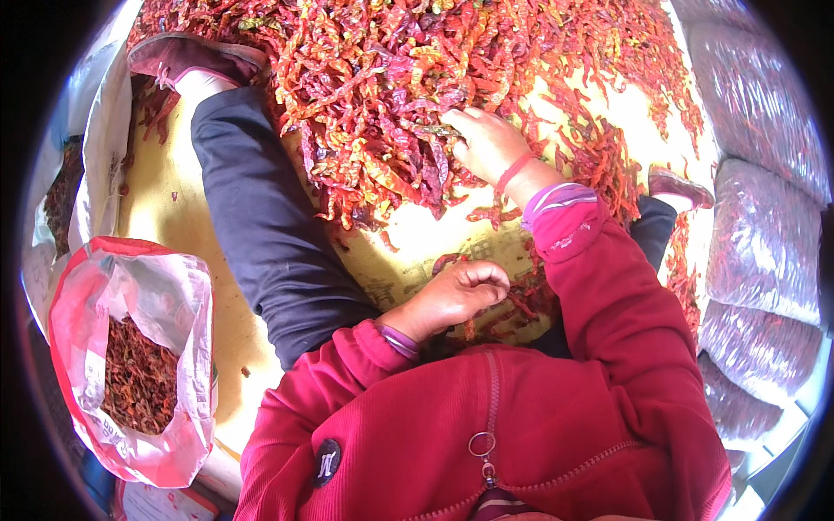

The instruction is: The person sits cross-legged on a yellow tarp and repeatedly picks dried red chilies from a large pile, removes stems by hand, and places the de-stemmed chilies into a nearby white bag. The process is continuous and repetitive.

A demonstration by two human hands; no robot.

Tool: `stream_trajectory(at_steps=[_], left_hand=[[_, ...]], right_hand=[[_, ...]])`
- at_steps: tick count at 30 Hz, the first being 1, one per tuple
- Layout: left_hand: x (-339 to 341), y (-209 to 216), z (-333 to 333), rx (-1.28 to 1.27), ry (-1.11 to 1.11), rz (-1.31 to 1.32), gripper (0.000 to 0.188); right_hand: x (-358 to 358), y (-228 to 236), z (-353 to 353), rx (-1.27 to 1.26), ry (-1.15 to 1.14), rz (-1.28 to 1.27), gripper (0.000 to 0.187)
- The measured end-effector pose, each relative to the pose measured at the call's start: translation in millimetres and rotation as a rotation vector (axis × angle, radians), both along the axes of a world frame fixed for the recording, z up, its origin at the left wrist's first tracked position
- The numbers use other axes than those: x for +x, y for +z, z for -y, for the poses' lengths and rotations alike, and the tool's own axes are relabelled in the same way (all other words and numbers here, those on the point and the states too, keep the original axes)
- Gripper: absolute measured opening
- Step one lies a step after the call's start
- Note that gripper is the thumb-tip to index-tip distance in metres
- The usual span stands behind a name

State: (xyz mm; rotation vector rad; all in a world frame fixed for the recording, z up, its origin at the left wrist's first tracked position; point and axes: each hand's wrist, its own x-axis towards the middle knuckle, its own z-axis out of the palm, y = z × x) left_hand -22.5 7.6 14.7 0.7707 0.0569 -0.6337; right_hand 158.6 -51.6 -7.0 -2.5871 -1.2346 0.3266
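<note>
A large heap of dried red chili peppers (373,95) spreads in front of me between my legs. My right hand (491,148), with a red band round its wrist, reaches to the heap's near right side. Its thumb and forefinger are apart, and a dark chili lies between their tips. Closer to my body, my left hand (460,293) is closed with its fingers curled in; what it holds, if anything, is hidden. A few loose chilies (526,300) lie just right of it.
On the left stands an open white sack with a red rim (130,247), partly filled with small dark-red dried pieces (139,378). Filled clear plastic bags (764,243) are stacked along the right. My outstretched left leg (261,208) borders the heap over a yellowish sheet (165,208).
</note>
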Motion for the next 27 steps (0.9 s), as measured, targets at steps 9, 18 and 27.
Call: stream_trajectory(at_steps=[9,18,27], left_hand=[[3,-3,3,-0.018,0.142,-0.159,0.012],[14,9,-13,-0.222,0.479,-0.298,0.022],[6,12,-24,0.260,0.611,-0.380,0.011]], right_hand=[[15,19,23,0.261,-0.242,-0.315,0.017],[-52,55,46,0.359,-0.115,-0.799,0.015],[-80,72,53,0.300,-0.142,-1.015,0.015]])
